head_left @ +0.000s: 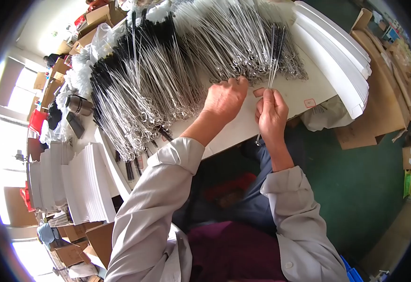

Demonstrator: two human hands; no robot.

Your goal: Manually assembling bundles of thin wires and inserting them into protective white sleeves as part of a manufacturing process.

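My right hand [272,115] pinches several thin wire brushes [272,70] by their steel stems. Their black bristle ends point away from me, and a looped end sticks out below the fist. To its left, my left hand [226,98] is closed at the looped ends of a wide pile of white-bristled wire brushes [219,42]. Whatever lies between its fingertips is hidden. Further left spreads a heap of black-bristled wire brushes [139,84], their loops toward me.
Long white folded cartons [332,51] are stacked at the table's right end. More white cartons [90,181] stand at the left, by a dark flask [78,104]. Brown cardboard [379,84] leans at the right. A pale bag [327,115] hangs by the table [247,120] edge.
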